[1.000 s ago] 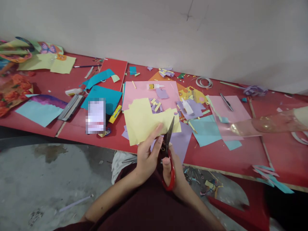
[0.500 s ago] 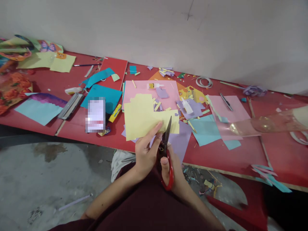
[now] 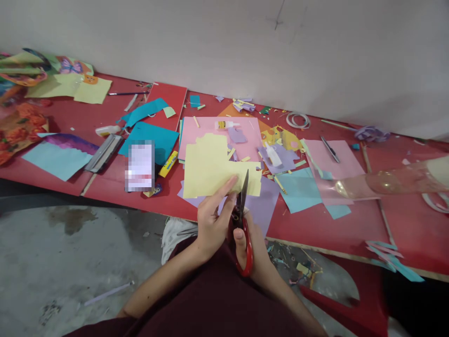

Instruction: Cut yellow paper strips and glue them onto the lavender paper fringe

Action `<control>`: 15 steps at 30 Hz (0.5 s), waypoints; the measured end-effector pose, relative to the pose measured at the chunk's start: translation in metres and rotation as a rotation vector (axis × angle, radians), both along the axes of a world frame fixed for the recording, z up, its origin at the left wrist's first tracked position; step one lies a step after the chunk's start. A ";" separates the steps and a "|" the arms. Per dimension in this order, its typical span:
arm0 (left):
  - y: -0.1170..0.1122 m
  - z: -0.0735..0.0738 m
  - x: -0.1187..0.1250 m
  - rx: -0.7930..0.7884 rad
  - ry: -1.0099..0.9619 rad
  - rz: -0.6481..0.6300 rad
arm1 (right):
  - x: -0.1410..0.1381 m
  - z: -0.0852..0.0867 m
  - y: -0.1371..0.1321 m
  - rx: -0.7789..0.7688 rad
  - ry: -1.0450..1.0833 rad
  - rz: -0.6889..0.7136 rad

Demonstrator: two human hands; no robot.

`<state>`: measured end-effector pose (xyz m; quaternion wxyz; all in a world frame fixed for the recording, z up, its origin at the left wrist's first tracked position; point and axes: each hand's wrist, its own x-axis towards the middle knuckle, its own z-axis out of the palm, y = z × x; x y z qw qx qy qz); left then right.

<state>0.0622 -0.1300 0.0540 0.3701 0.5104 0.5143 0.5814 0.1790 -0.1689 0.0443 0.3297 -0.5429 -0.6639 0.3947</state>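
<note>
My left hand (image 3: 213, 220) pinches the near edge of a pale yellow paper sheet (image 3: 210, 166) and holds it up over the red table (image 3: 403, 224). My right hand (image 3: 253, 248) grips red-handled scissors (image 3: 242, 224), thumb through the loop. The dark blades point up and away, their tips at the yellow sheet's lower edge just right of my left fingers. A lilac sheet (image 3: 261, 203) lies on the table under both hands.
Pink (image 3: 217, 131), teal (image 3: 154, 140) and light blue (image 3: 300, 189) papers cover the table, with two glue bottles (image 3: 226, 125), a yellow glue stick (image 3: 168, 164), a blurred card (image 3: 139, 166), tape rings (image 3: 298, 120) and scraps. Grey floor lies at lower left.
The yellow sheet has swung slightly and sits squarer in my left hand. The scissor blades have come more upright and closer to the paper's edge.
</note>
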 end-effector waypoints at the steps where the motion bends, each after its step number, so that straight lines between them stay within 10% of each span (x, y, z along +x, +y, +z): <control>1: 0.000 0.000 0.000 -0.010 -0.002 -0.002 | 0.000 0.000 0.000 -0.006 0.009 0.001; 15: 0.000 0.002 -0.004 -0.078 0.003 -0.031 | 0.002 -0.009 -0.003 0.011 0.000 -0.004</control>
